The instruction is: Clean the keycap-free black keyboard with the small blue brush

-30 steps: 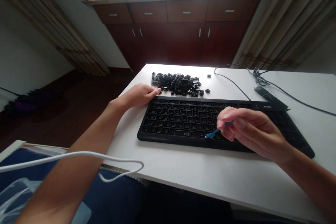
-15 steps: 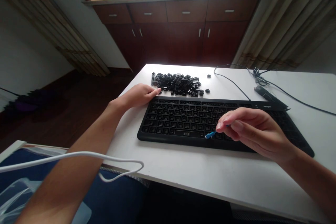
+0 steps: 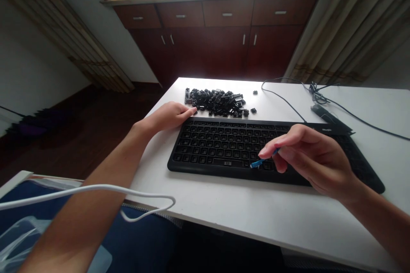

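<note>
Right hand (image 3: 307,158) pinching a small blue plastic tool (image 3: 263,162) between thumb and fingers, tip down over the keycap-less black keyboard (image 3: 224,149)! Left hand (image 3: 168,116), relaxed and empty, rests at the keyboard's far left corner, just before a heap of black keycaps (image 3: 214,102) on the white table (image 3: 256,213).

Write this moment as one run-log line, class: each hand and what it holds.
left hand: empty, beside black keyboard | right hand: pinching blue tool above keyboard | nearby: loose black keycaps
</note>
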A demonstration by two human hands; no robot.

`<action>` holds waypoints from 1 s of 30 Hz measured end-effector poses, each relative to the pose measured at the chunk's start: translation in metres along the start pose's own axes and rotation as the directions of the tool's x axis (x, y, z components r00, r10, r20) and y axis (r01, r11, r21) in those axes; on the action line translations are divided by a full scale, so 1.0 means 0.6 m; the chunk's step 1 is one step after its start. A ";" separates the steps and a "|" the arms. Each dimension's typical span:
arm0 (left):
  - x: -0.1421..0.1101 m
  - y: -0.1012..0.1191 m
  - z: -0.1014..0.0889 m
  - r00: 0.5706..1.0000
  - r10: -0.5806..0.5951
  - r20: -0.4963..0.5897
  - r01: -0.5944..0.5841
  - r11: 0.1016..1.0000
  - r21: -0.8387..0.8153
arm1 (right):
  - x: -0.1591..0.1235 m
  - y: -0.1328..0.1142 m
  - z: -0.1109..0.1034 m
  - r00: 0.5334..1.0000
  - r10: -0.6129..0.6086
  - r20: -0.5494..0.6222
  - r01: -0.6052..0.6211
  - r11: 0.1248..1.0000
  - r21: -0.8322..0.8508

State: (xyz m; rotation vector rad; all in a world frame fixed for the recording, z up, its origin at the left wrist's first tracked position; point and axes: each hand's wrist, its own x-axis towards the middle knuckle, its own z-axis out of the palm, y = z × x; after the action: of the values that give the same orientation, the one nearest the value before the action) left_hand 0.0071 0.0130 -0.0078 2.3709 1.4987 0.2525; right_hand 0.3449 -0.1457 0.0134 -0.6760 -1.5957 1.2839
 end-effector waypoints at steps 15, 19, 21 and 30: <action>0.000 0.004 -0.001 1.000 0.007 -0.005 -0.007 1.000 -0.003 | -0.012 0.010 0.011 0.844 -0.535 -0.035 0.399 0.671 -0.625; 0.000 0.003 0.000 1.000 -0.002 0.003 0.002 1.000 0.007 | -0.011 0.009 0.010 0.849 -0.527 -0.029 0.405 0.686 -0.604; 0.000 0.003 0.000 1.000 -0.003 0.000 0.003 1.000 0.001 | -0.011 0.011 0.011 0.869 -0.491 -0.064 0.377 0.739 -0.559; -0.001 0.004 -0.001 1.000 0.001 0.005 -0.001 0.999 -0.033 | -0.010 0.018 0.011 0.887 -0.448 -0.114 0.330 0.786 -0.522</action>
State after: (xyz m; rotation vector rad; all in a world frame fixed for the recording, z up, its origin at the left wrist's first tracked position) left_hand 0.0086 0.0118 -0.0064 2.3450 1.4802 0.2698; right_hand 0.3401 -0.1504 0.0009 -0.7175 -1.7596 0.4648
